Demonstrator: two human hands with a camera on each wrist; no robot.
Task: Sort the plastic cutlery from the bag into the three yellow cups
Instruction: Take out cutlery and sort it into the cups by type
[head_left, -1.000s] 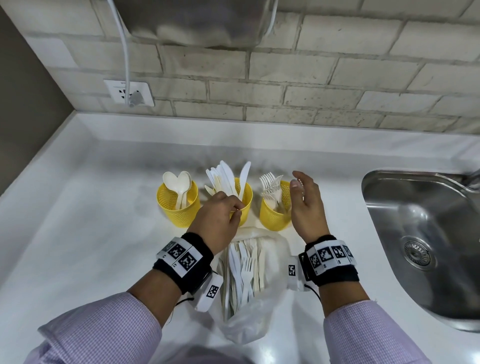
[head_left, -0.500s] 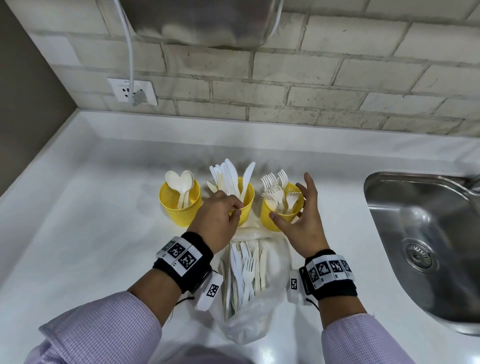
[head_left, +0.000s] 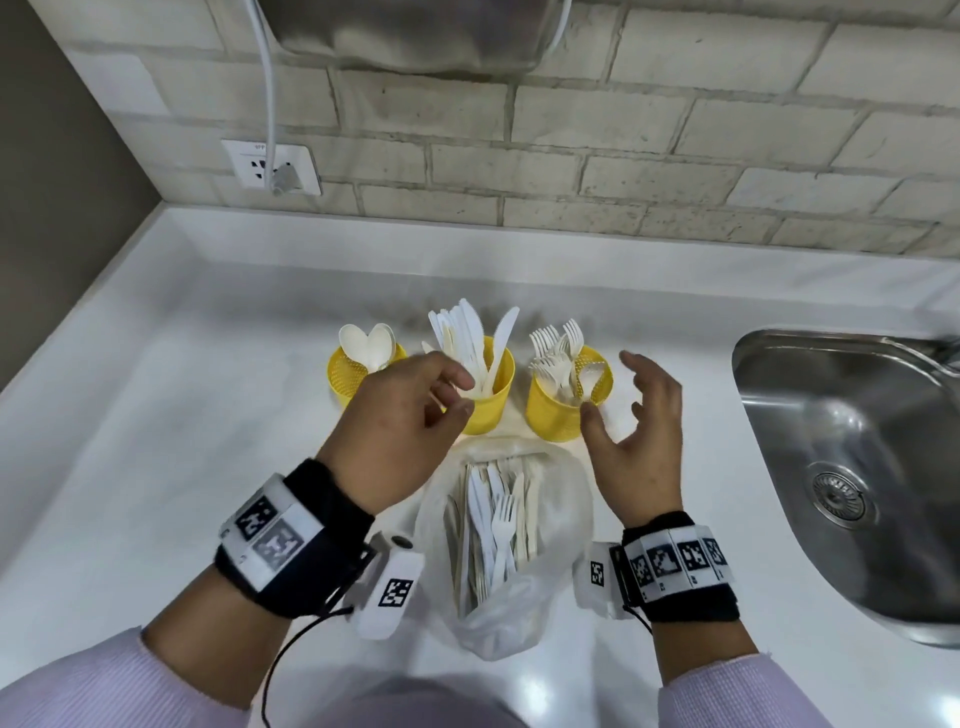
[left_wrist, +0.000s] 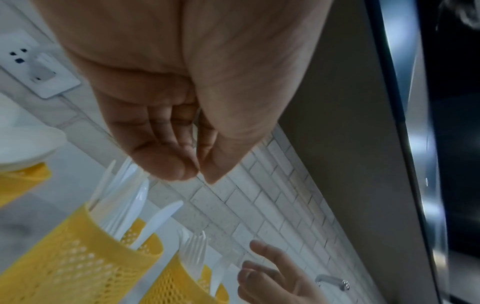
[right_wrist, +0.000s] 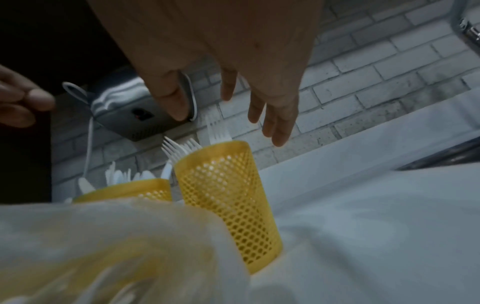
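While three yellow cups (head_left: 488, 400) stand in a row on the white tabletop (head_left: 171, 441), the left hand (head_left: 400, 415) hovers loosely curled and empty, the bag (head_left: 506, 545) lies between the hands, the right hand (head_left: 641, 447) spread, empty.

I stand at a white counter (head_left: 156, 415) backed by a pale brick-tile wall (head_left: 675, 130). A steel sink (head_left: 852, 467) sits sunk into the counter's right side. Above the counter's back edge, a white socket (head_left: 270, 167) takes a plug with a white cable (head_left: 267, 78), right of it a metal appliance (head_left: 415, 31).
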